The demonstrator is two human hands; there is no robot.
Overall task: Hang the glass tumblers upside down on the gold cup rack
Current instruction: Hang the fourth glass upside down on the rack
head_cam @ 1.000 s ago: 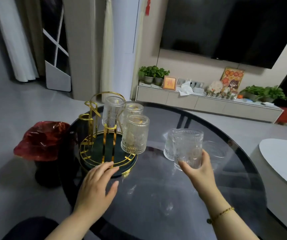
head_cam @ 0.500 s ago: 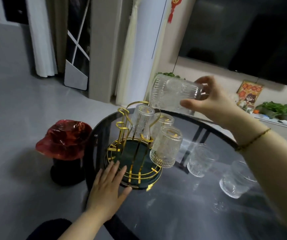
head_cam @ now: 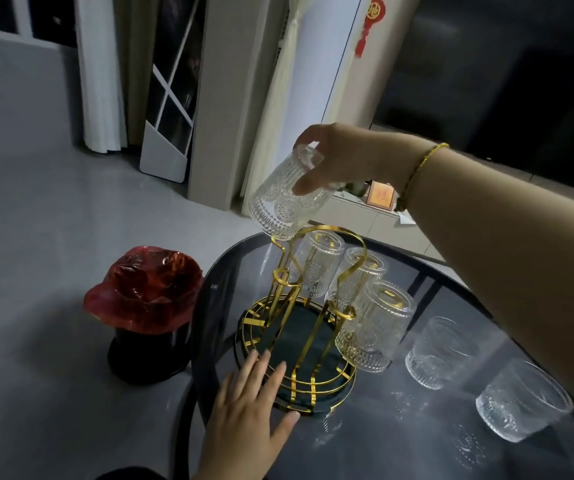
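The gold cup rack (head_cam: 299,327) stands on a dark green round base at the left of the black glass table (head_cam: 399,445). Three embossed glass tumblers hang on it upside down, the nearest one (head_cam: 375,323) at the right. My right hand (head_cam: 341,157) holds a fourth tumbler (head_cam: 285,202) by its bottom, mouth tilted down, its rim just above a free gold prong at the rack's upper left. My left hand (head_cam: 247,417) lies flat with fingers spread against the front edge of the rack's base. Two more tumblers stand upright on the table, one (head_cam: 441,351) nearer the rack and one (head_cam: 520,400) further right.
A black bin with a red liner (head_cam: 143,306) stands on the grey floor left of the table. Behind are a white pillar, curtains and a low TV cabinet (head_cam: 382,216) under a dark screen.
My right hand has lifted a tumbler off the table, carried it left over the rack and turned it mouth down. My left hand stayed on the rack's base.
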